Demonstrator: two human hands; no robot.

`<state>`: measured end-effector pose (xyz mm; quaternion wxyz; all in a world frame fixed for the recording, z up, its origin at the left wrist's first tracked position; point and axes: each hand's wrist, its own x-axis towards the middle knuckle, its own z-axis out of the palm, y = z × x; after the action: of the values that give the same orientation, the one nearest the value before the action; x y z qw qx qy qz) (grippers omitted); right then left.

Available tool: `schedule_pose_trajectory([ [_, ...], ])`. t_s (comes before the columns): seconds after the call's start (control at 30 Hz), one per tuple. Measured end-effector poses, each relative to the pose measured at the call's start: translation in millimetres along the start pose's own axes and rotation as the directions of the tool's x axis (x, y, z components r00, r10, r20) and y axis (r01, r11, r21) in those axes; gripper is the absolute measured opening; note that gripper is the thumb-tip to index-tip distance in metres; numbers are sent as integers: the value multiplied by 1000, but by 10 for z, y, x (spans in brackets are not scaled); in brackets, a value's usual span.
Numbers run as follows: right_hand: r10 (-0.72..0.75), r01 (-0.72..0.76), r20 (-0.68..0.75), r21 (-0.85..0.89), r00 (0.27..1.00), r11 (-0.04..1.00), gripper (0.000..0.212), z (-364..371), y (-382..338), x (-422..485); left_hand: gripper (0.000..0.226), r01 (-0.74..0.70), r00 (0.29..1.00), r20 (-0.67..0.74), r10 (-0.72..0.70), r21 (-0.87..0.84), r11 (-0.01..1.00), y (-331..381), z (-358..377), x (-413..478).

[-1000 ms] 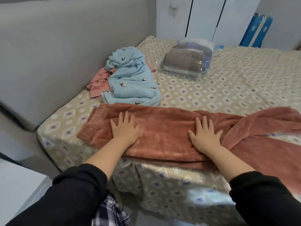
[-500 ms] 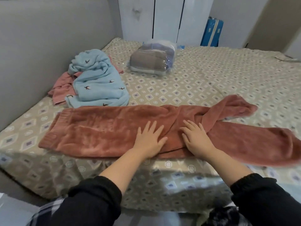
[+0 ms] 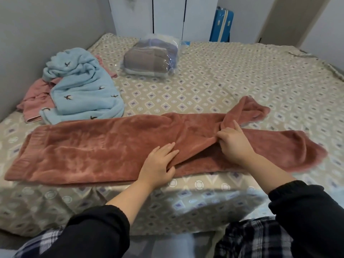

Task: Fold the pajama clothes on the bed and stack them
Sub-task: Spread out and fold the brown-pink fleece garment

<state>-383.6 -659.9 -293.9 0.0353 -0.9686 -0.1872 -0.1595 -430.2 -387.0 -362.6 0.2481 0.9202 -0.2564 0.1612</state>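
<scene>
Change from the earlier frame: the right hand (image 3: 235,144), previously flat, now pinches a fold of the trousers (image 3: 89,149) where the legs cross. The left hand (image 3: 158,165) lies flat on the trousers beside it, fingers straight. The rust fleece trousers lie along the near edge of the bed (image 3: 242,71), waistband to the left, upper leg askew. Just beyond the trousers' waistband, a blue garment (image 3: 83,90) lies crumpled over a pink one (image 3: 37,101). Farther beyond the trousers are a bagged bundle (image 3: 150,58), a wardrobe (image 3: 167,13) and a suitcase (image 3: 221,25).
</scene>
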Motion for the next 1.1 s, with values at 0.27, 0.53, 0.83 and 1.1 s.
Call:
schedule_pose_trajectory([
  [0.27, -178, 168, -172, -72, 969, 983, 10, -167, 75, -364, 23, -330, 905, -228, 359, 156, 931, 94, -219, 26],
  [0.53, -38, 17, 155, 131, 987, 991, 20, 13, -39, -762, 35, -251, 964, 129, 233, 152, 956, 269, -287, -43],
  [0.83, 144, -128, 82, -179, 986, 975, 44, -49, 102, -473, 60, 306, 821, 414, -392, 260, 916, 503, 348, 783],
  [1.1, 530, -528, 54, -52, 846, 848, 34, 68, 426, 92, 67, 257, 907, 241, -345, 333, 907, 357, 587, 688],
])
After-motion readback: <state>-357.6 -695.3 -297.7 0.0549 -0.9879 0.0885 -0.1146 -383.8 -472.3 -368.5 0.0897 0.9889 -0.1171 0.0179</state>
